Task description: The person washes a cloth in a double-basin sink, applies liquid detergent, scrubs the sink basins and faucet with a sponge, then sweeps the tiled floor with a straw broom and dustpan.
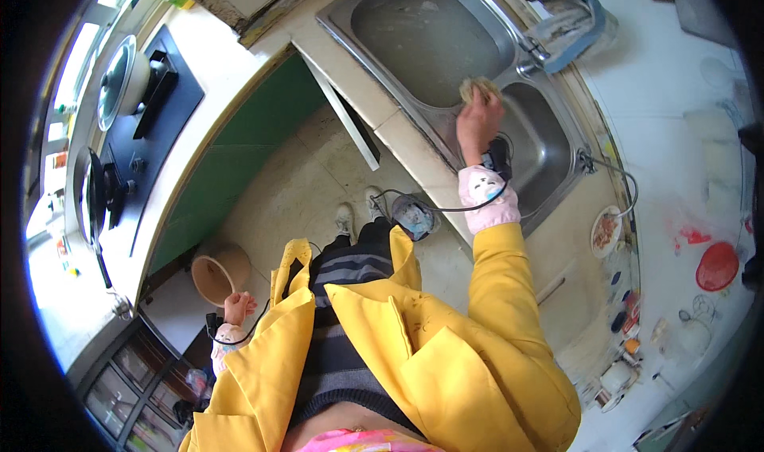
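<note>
My right hand (479,122) is closed on a tan scouring pad (477,88), at the divider between the two bowls of a stainless steel sink (430,118). The larger bowl holds cloudy water (433,40); the smaller bowl (543,135) lies beside my wrist. A dark device with a cable is strapped at that wrist. My left hand (240,306) hangs low at my side near a tan bucket (222,273), fingers partly curled; whether it touches the bucket's rim, I cannot tell. A pink printed cuff covers each forearm below the yellow sleeves.
The faucet (537,49), partly wrapped in cloth, stands behind the sink. A plate of food (606,231) sits right of it. At left, a gas stove (155,124) bears a lidded pot (125,85) and a pan (89,195). A lined bin (416,216) stands by my feet.
</note>
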Available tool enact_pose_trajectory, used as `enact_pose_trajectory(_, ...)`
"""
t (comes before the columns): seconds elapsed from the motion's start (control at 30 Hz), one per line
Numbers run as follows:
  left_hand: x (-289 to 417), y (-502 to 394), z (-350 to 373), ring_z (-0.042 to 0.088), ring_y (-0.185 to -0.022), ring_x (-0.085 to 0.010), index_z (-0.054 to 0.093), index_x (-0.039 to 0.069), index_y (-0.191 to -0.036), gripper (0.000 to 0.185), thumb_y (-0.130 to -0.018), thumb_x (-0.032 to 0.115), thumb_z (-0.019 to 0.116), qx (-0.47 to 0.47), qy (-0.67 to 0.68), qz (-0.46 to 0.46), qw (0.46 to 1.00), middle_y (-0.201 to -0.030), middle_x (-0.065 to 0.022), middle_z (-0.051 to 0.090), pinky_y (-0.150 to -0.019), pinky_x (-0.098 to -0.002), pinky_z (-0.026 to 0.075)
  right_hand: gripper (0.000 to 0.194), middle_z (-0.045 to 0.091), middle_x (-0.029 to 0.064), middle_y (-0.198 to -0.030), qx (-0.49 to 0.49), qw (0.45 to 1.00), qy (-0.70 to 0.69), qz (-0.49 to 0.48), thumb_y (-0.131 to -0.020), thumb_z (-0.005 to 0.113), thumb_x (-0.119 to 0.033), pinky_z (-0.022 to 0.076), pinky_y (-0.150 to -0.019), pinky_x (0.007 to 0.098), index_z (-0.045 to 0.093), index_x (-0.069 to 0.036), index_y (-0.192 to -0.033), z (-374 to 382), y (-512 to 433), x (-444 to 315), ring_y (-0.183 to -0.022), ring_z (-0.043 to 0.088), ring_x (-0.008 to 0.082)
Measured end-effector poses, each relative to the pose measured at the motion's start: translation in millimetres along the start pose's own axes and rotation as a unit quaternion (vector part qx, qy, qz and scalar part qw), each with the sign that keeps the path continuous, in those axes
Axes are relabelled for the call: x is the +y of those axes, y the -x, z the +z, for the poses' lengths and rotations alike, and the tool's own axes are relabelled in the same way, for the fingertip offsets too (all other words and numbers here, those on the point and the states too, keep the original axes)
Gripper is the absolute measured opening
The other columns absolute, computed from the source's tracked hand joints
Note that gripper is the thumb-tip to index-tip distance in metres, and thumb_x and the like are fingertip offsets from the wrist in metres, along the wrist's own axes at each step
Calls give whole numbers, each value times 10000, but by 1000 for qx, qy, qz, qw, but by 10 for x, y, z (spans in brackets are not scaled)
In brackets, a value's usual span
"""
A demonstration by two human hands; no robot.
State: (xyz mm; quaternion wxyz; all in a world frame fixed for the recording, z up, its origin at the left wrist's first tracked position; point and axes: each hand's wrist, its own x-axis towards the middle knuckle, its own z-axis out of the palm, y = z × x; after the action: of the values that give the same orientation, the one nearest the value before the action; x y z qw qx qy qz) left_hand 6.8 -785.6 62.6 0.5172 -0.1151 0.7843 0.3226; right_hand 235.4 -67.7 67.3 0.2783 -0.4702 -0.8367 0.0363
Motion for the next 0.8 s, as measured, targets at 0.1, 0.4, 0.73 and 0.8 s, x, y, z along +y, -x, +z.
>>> enact_pose_trajectory(0.1, -131, 146, 117, 665, -684, -196, 588, 14, -949, 233, -937, 247, 575, 25, -9, -30, 999, -837, -88, 656, -585, -310, 545, 349, 556, 199, -1074, -70, 996, 25, 45, -787, 585, -35, 430, -853, 472, 605, -85, -1132, 15, 164, -2, -1017, 530, 389)
enact_pose_trajectory(0.4, -166, 339, 327, 671, -748, -227, 583, 5, -964, 254, -936, 258, 576, 50, 11, -72, 996, -886, -102, 653, -625, -334, 544, 201, 603, 160, -879, -218, 894, -343, 187, -941, 509, -193, 477, -666, 427, 585, -8, -961, 32, 201, -184, -773, 605, 305)
enact_pose_trajectory(0.73, -239, 148, 344, 677, -715, -226, 585, -4, -963, 236, -927, 229, 576, 73, 37, -41, 996, -876, -107, 657, -579, -319, 543, 366, 512, 116, -1250, -221, 803, -508, 218, -984, 507, -245, 514, -889, 389, 479, -37, -1285, -5, -46, -100, -1131, 540, 247)
enact_pose_trajectory(0.8, -289, 143, 357, 678, -706, -220, 597, -9, -939, 235, -922, 225, 580, 54, 79, -52, 994, -859, -107, 659, -574, -321, 542, 389, 463, 122, -1322, -238, 881, -396, 101, -984, 496, -239, 495, -921, 411, 461, -40, -1317, -14, -7, 66, -1188, 502, 268)
